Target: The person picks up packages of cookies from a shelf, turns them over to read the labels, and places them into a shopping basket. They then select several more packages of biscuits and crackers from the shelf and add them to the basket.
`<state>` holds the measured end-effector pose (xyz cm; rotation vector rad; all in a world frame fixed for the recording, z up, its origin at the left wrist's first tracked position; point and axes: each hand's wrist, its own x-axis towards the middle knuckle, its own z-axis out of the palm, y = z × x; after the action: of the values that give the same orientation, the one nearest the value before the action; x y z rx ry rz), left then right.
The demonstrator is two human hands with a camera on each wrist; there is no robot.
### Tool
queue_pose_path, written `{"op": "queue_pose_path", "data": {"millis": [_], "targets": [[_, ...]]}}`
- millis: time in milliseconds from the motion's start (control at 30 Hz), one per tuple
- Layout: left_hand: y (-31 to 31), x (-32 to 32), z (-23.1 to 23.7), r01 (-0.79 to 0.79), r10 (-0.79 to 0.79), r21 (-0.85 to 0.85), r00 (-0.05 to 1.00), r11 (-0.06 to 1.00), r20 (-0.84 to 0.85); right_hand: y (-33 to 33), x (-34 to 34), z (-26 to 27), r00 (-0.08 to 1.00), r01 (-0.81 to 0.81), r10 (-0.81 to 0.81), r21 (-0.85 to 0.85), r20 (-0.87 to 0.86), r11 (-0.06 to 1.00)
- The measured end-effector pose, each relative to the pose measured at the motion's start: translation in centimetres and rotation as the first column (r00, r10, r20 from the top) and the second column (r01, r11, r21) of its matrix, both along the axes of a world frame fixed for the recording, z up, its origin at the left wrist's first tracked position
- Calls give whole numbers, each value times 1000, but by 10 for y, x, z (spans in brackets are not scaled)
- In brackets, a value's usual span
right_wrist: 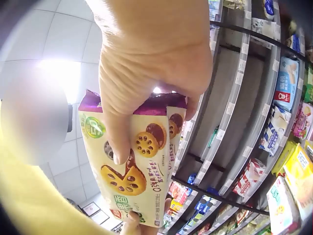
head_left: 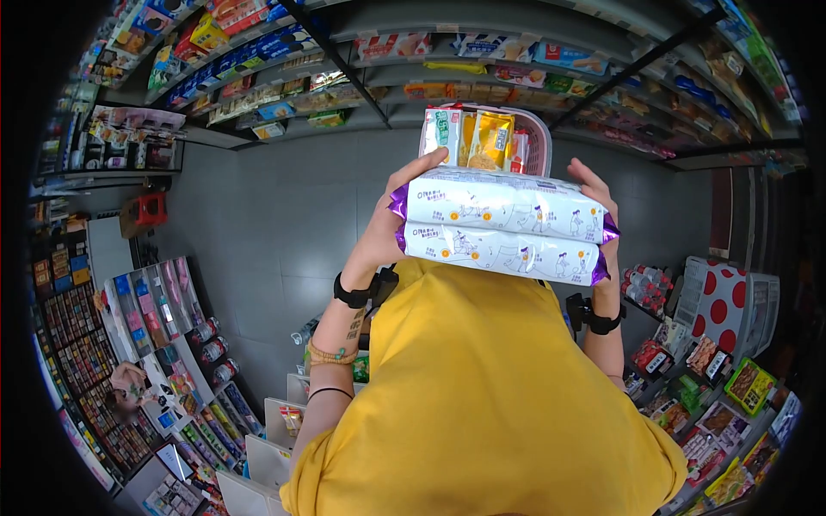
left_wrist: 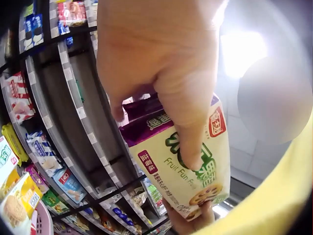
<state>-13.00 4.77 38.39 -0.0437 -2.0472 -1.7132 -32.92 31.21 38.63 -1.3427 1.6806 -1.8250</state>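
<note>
Two long white biscuit packs [head_left: 503, 225] with purple ends lie one against the other in front of the yellow shirt. My left hand [head_left: 379, 230] grips them at one end, and my right hand [head_left: 601, 196] holds the opposite end. In the left wrist view, the thumb lies across the printed face of a biscuit pack [left_wrist: 156, 152]. Cookies are pictured on the pack face [right_wrist: 127, 161] in the right wrist view, where the thumb also presses on it. Behind the packs, a pink basket [head_left: 540, 138] holds several snack packets, including a yellow one [head_left: 492, 140].
Curved shelves [head_left: 379, 21] of packaged snacks span the front. A red stool [head_left: 151, 209] is at the left, beside more display racks [head_left: 155, 305]. At the right are bottles [head_left: 647, 288] and a red-dotted box [head_left: 718, 301]. Grey floor [head_left: 284, 215] shows between.
</note>
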Motion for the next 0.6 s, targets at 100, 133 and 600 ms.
{"op": "queue_pose_path", "data": {"millis": [100,133,600], "targets": [[-7,-3,-2,-103,66,-296,989,950,-132,9,-4,8,996,-20,18,-31,-92,999],[-6,-3,-2,-156,99,-327,978,932,-184,12,-4,11,995,-35,31,-36,-97,999],[1,-8,-8,-442,198,-462,852,769,-484,47,20,26,817,214,-206,-48,-539,976]]}}
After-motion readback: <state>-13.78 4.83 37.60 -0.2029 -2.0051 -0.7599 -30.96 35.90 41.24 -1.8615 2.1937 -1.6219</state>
